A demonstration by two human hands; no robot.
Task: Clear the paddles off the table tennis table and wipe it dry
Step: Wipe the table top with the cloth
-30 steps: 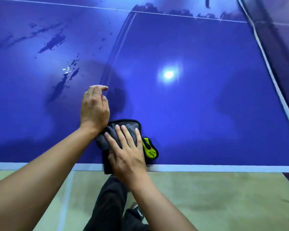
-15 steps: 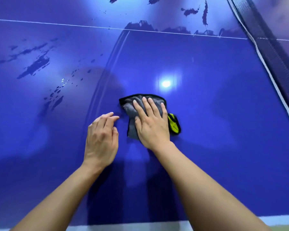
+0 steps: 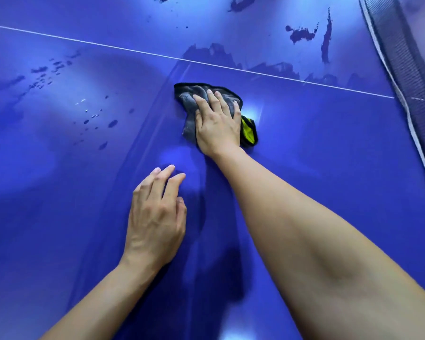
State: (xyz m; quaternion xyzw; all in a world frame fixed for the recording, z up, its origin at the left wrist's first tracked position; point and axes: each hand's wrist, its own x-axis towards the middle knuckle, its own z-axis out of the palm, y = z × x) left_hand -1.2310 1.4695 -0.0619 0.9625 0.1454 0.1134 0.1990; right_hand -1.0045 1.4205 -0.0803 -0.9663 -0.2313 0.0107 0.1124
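Grey cloth beneath right grip

You see the blue table lit brightly from overhead; a lamp's white glare sits just beside the cloth. Dark, soft-edged shadows lie under your right forearm, which the wide lens stretches toward the lower corner. The net at upper right is smeared by blur.

Head view, looking steeply down, close over table.
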